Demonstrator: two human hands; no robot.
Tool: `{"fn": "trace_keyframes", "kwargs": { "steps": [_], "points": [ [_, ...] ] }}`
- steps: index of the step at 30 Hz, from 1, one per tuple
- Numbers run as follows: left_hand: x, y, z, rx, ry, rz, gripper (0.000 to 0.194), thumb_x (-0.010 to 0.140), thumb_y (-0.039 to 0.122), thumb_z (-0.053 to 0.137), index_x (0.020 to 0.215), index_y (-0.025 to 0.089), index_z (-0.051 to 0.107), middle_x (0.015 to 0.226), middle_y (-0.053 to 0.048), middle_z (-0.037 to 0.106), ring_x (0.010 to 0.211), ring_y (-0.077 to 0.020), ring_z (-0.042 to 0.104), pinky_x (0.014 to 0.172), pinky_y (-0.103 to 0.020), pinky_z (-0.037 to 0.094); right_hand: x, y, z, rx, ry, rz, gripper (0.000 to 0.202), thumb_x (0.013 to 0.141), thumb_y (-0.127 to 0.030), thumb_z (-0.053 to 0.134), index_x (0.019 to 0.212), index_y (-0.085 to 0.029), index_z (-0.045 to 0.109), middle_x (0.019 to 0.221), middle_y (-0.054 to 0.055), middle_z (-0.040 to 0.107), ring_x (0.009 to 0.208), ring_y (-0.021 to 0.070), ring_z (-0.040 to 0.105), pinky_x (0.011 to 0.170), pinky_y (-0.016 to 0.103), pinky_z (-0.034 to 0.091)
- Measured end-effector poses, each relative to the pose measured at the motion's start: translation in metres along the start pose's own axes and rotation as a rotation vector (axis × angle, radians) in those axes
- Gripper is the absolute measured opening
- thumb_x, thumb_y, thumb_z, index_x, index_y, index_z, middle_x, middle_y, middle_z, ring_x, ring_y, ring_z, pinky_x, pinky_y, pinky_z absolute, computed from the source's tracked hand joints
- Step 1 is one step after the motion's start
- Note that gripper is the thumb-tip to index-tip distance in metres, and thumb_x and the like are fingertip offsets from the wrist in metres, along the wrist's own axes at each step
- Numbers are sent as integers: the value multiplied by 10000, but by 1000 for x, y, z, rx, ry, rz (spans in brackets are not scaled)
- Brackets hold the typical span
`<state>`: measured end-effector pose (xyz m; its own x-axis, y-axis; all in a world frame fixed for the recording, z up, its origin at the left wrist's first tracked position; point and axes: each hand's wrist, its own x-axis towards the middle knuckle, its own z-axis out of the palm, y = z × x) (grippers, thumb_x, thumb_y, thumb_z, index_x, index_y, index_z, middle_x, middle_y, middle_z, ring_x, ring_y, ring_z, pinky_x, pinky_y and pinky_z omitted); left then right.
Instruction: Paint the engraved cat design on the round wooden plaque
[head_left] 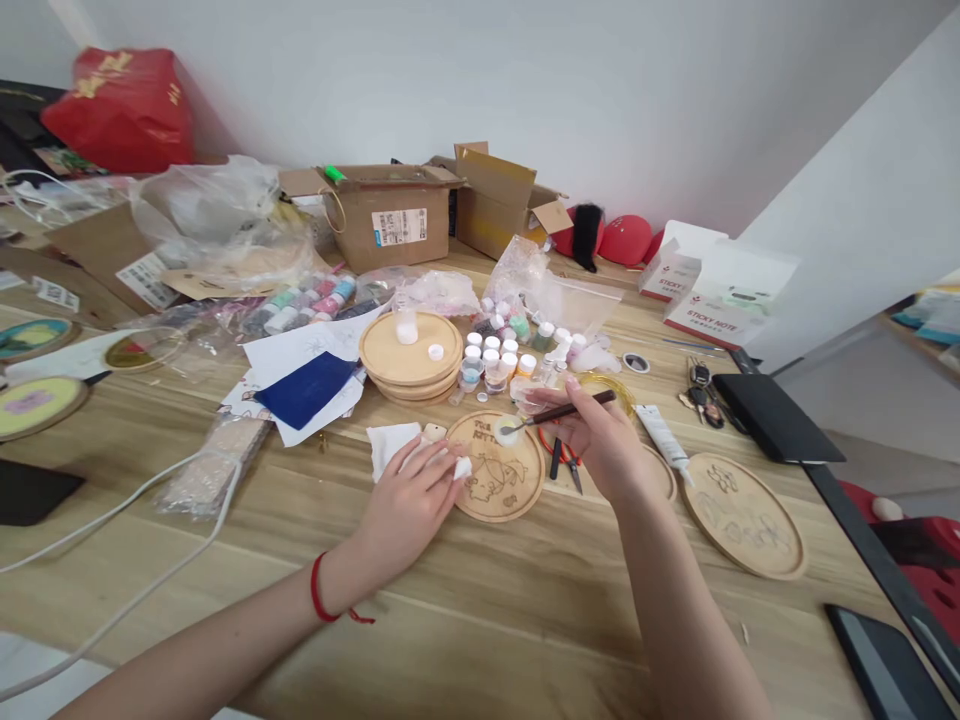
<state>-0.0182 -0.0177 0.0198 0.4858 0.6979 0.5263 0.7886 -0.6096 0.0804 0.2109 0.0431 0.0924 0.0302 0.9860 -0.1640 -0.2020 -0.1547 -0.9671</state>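
Observation:
A round wooden plate with dark line drawing and lettering lies on the table in front of me. My left hand rests at its left rim, with a white tissue under the fingers and a bit of it pinched at the fingertips. Between the fingers of my right hand is a small palette knife with a dark handle. Its metal tip points left, over a small round whitish patch or dish on the plate's upper part; I cannot tell which. Red-handled pliers lie beneath my right hand.
Stacked wooden plates carry a small jar. Several white-capped jars stand behind the plate. To the right lie a white tube and another drawn plate. A blue cloth and a white cable are on the left.

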Motion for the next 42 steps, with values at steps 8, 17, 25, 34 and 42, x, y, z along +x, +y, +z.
{"fn": "trace_keyframes", "kwargs": {
  "steps": [8,17,25,34,42],
  "points": [
    [9,-66,-30,207,226,-136,81,895,197,610,863,220,681,1199,-34,703,1191,-259,597,1071,-525,397,-1,4,-14,-68,-29,10,426,807,-588,649,877,-182,758,1059,137,755,1005,305,700,885,419,573],
    [10,-56,-23,96,56,-275,443,888,228,552,1331,219,542,1428,-130,506,1317,-343,439,1069,-561,350,-6,10,-14,-70,-73,84,425,829,-571,614,906,-179,758,1090,129,747,1017,288,696,884,394,569],
    [25,3,-10,-423,-155,-218,801,787,482,708,1453,193,370,1382,-127,535,1254,-300,496,1014,-449,462,-13,10,7,-34,-69,90,437,774,-601,663,832,-180,766,1019,128,764,939,286,714,851,401,582],
    [44,-1,33,-477,-2,-203,345,856,498,648,1012,194,701,951,-62,739,965,-242,642,866,-411,497,-19,12,2,-354,-21,-65,482,828,-616,590,1020,-205,753,1051,99,723,975,246,676,859,380,558],
    [37,-15,43,-516,127,-224,364,860,389,678,1170,199,658,1135,-62,716,1027,-227,609,917,-405,491,-36,19,1,-616,41,-169,440,854,-604,573,910,-195,723,708,63,668,585,201,611,564,319,493]
  ]
}}
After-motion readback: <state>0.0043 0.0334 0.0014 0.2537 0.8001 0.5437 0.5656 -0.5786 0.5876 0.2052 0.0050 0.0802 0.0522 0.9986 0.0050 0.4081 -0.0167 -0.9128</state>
